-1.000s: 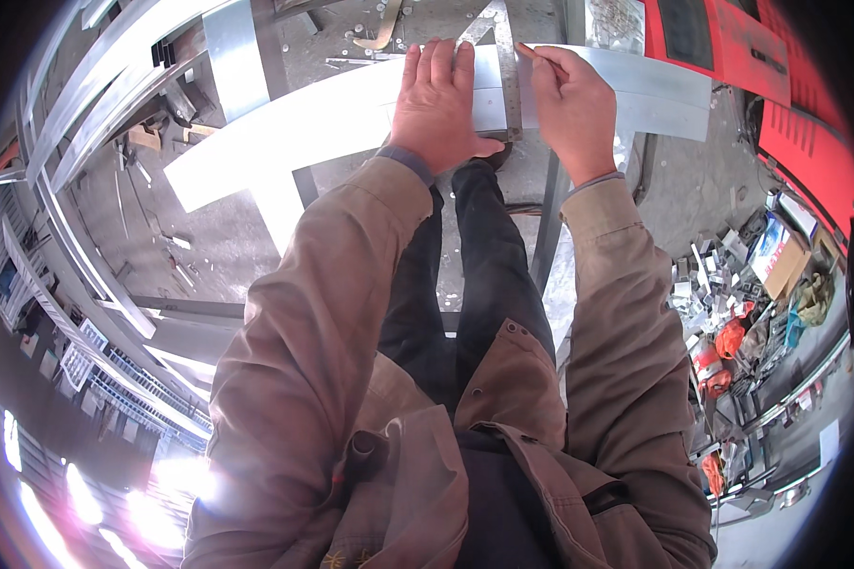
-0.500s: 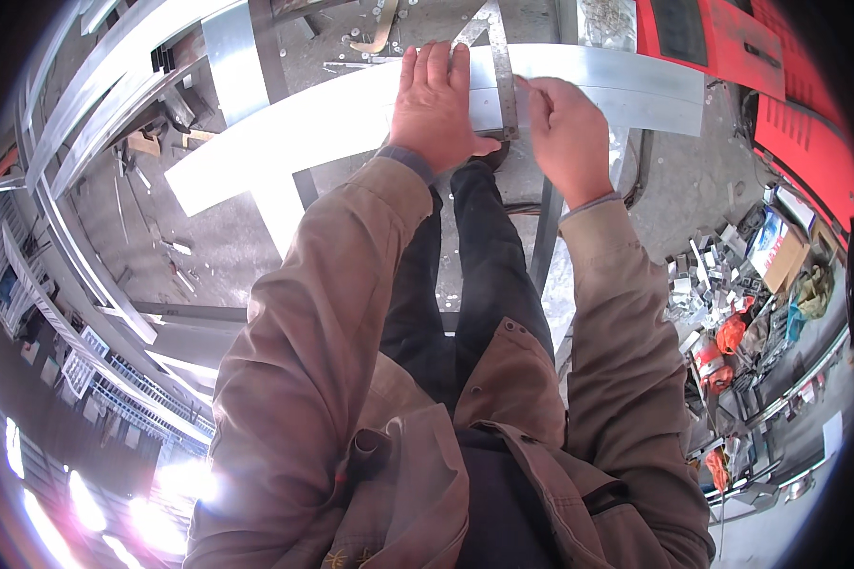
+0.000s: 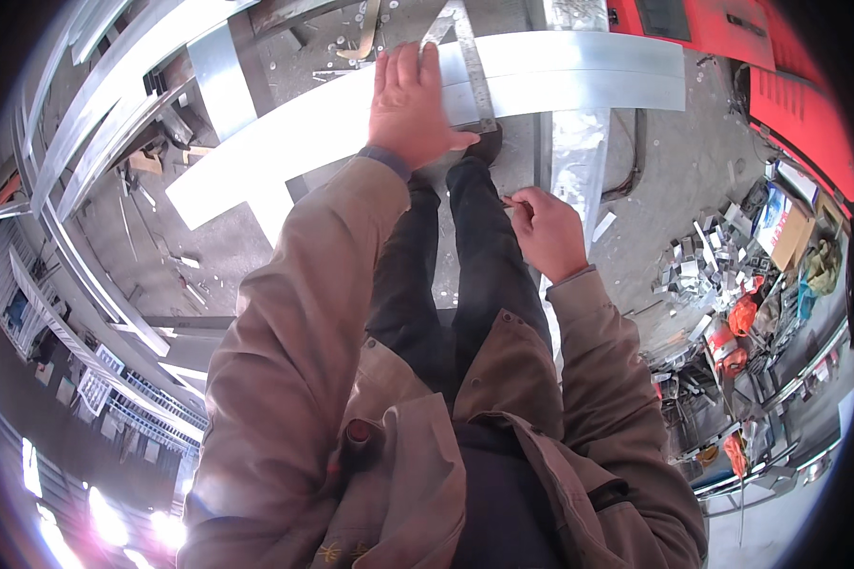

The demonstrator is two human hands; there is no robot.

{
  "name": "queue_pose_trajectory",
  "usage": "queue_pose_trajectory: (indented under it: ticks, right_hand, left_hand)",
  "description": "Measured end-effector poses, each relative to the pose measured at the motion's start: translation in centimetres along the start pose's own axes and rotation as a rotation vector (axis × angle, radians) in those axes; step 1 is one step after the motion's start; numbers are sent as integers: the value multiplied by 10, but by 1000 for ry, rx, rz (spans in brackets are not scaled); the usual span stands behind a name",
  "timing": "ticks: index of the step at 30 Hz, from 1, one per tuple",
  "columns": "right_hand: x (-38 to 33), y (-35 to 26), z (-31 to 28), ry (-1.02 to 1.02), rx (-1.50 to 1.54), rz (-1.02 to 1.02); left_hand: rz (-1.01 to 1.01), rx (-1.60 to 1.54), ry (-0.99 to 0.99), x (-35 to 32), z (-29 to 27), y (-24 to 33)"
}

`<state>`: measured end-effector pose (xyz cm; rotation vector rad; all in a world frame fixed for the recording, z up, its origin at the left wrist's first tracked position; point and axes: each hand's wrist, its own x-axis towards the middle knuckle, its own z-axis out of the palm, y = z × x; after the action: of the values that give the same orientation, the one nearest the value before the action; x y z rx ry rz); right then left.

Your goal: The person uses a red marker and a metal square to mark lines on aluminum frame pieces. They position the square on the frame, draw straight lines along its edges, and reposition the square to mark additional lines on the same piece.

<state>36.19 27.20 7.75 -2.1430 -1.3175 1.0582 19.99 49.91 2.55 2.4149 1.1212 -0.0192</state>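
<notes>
A long, bright metal profile point(image 3: 588, 81) with a lengthwise line lies across in front of me. A metal triangle square point(image 3: 475, 81) rests over it, one ruled edge running across its width. My left hand point(image 3: 410, 116) lies flat on the profile just left of the square, fingers stretched out, its thumb reaching toward the square's near end. Nearer to me, off the profile, my right hand point(image 3: 548, 232) hangs over the floor beside my leg. Its fingers are pinched together around something thin and too small to make out.
Red metal cabinets point(image 3: 778, 104) stand at the far right. Below them lies a heap of metal offcuts point(image 3: 707, 256) with a cardboard box point(image 3: 793, 237). Long metal bars point(image 3: 95, 114) run along the left. A whitish beam point(image 3: 579, 156) passes under the profile.
My right hand has drawn back toward me, away from the square and the profile. The left hand stays pressed on the profile beside the square. The whole view has shifted slightly.
</notes>
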Motion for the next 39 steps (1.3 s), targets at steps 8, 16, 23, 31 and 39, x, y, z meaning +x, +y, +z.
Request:
queue_pose_trajectory:
  ticks: [8,16,23,31,39]
  right_hand:
    - [-11,28,-24,127,576,269]
    - [-15,45,-26,132,628,322]
    - [-13,36,-25,87,624,372]
    - [-11,32,-27,80,581,327]
    - [-9,30,-26,84,575,315]
  left_hand:
    - [69,17,68,12,10,19]
    - [87,35,79,19,19,28]
    - [48,71,36,22,19,36]
    - [40,72,25,22,21,37]
    - [52,84,16,21,20,35]
